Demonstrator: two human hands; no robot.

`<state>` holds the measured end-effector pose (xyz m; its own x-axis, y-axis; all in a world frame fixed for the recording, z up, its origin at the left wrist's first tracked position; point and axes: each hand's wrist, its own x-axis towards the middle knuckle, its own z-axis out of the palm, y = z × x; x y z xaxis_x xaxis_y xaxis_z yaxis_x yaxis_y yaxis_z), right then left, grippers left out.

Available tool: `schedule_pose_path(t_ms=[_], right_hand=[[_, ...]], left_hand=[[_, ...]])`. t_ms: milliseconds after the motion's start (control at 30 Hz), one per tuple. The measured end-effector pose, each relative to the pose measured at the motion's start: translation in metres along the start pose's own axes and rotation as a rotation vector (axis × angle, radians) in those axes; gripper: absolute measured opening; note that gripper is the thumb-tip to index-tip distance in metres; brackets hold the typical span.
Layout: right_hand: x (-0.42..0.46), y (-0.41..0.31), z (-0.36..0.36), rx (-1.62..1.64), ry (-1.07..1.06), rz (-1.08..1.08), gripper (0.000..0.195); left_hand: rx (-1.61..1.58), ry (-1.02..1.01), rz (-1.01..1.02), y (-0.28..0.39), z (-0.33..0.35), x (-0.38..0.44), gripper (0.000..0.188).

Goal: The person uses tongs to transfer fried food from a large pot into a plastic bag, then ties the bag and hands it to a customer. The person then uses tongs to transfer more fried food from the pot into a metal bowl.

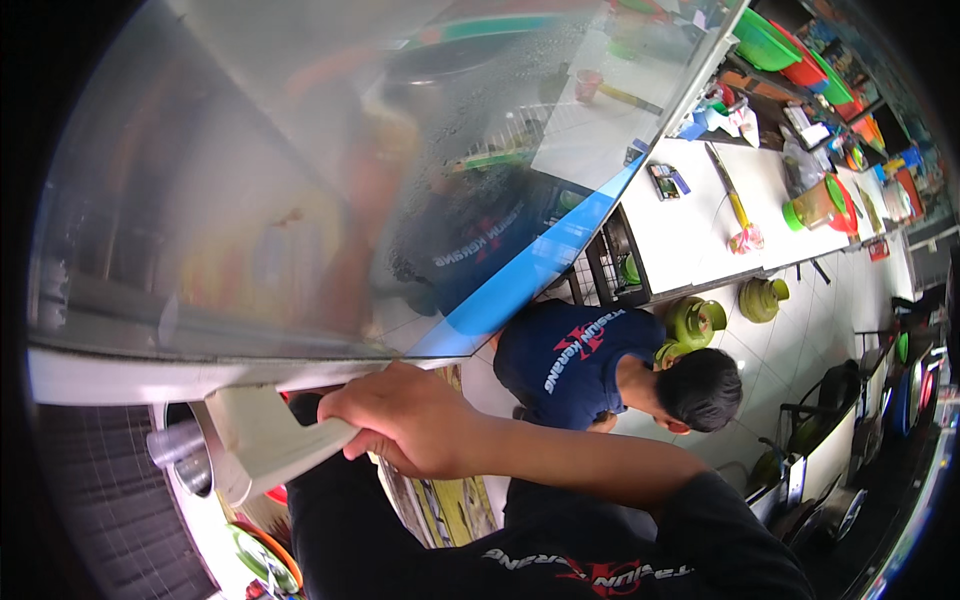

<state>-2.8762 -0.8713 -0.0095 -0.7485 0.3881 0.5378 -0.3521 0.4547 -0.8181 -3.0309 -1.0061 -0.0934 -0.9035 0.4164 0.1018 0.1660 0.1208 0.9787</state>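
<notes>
My right hand [420, 420] reaches across from the right, with its fingers wrapped around the end of an off-white door handle [259, 446]. The handle projects from the white frame [150, 379] of a large glass door [285, 225], which fills the upper left. Moisture beads cloud part of the glass, and a blue strip [517, 277] runs along its edge. What lies behind the pane is blurred and mixed with reflections. My left hand is out of view. My dark printed shirt [600, 555] shows at the bottom.
Beyond the door a co-worker in a navy shirt [577, 352] bends low beside green gas cylinders [690, 319]. A white table [682, 247] bears a yellow-handled knife [739, 210] and a lidded plastic jug [814, 204]. Plates [259, 555] lie at lower left.
</notes>
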Motion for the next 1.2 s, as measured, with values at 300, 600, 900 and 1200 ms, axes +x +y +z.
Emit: schedule_pose_path(t_ms=[300, 600, 900, 1200], right_hand=[[0.002, 0.010, 0.003, -0.054, 0.082, -0.004, 0.032], [0.029, 0.024, 0.028, -0.289, 0.368, 0.099, 0.028], [-0.309, 0.002, -0.060, -0.307, -0.244, 0.676, 0.016], [-0.603, -0.104, -0.220, -0.522, 0.425, 1.619, 0.035]], left_hand=[[-0.158, 0.070, 0.127, 0.031, 0.023, 0.063, 0.041], [-0.381, 0.523, 0.598, 0.152, -0.079, 0.187, 0.041], [0.724, -0.342, 0.673, 0.016, 0.132, 0.234, 0.086], [0.544, 0.044, 0.630, 0.020, 0.154, 0.183, 0.066]])
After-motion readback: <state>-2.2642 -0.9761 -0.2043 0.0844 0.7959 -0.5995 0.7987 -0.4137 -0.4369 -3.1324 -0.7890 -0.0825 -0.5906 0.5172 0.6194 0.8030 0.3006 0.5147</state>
